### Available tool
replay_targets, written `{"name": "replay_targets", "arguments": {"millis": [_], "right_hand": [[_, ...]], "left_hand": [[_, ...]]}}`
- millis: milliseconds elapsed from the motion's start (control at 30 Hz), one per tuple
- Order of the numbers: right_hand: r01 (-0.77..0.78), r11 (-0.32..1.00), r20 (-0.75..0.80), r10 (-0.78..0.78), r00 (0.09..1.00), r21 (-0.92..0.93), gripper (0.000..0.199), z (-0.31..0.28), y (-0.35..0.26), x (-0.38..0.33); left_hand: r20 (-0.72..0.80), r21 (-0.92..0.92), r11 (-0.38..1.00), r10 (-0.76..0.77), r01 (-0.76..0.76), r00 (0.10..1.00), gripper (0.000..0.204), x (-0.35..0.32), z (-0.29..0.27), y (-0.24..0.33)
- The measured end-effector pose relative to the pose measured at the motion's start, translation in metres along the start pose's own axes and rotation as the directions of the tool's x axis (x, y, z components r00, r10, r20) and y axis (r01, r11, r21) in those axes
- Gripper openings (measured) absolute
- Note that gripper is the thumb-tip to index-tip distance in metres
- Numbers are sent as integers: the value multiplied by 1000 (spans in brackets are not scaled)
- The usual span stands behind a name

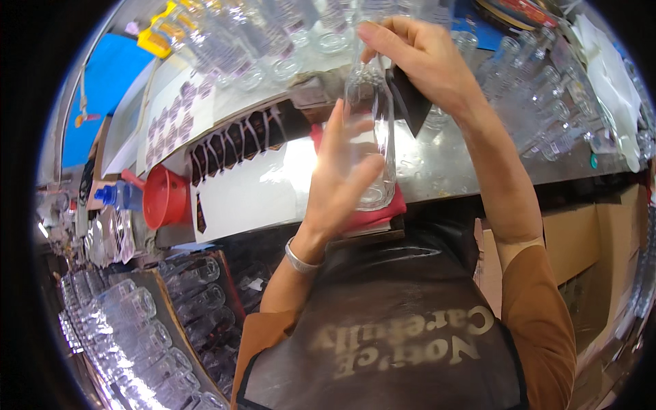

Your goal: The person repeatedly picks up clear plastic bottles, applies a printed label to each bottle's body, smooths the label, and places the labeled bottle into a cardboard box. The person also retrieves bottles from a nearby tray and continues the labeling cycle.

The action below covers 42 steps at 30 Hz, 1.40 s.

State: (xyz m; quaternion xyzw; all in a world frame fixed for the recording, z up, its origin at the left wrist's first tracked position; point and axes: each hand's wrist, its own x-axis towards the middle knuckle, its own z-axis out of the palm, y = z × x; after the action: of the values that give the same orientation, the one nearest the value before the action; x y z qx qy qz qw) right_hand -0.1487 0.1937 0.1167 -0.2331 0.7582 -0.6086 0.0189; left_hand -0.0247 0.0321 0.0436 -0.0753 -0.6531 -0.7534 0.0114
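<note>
Bottle: one clear glass bottle (388,141), its base at one red cloth (389,213) by the near edge of the table (471,167).
Long axis: near to far in my view, neck pointing away, base toward me; tilt uncertain.
Right hand (425,63): pinching the neck; one dark flat tool (408,104) beneath.
Left hand (342,176): fingers spread, blurred, beside the bottle; contact I cannot tell.
Dipper (166,198): one, red.

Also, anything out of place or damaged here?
Minor: a small green disc sits alone near the front edge of the metal bench, far right; its colour looks stray beside the clear bottles. No spill evident; the held bottle shows no visible crack.
</note>
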Motion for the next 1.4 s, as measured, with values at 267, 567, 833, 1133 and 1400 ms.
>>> {"name": "replay_targets", "arguments": {"millis": [267,567,833,1133,1400], "right_hand": [[-236,968,128,245,961,-81,41,54,60,-92],[-121,980,65,132,989,-158,54,61,49,-112],[-152,984,35,156,987,-98,57,58,54,-125],[-262,963,-77,266,961,62,40,42,74,-135],[-248,968,-41,246,968,-45,39,46,74,-138]], "left_hand": [[-191,-106,980,-188,171,963,70,-11,-23,-47],[-190,19,995,-93,99,977,69,-11,-13,-28],[-219,99,985,-116,140,969,63,-11,-44,-24],[-166,982,100,93,157,982,62,-21,-154,-72],[-108,986,118,-58,114,993,61,-73,-127,-41]]}}
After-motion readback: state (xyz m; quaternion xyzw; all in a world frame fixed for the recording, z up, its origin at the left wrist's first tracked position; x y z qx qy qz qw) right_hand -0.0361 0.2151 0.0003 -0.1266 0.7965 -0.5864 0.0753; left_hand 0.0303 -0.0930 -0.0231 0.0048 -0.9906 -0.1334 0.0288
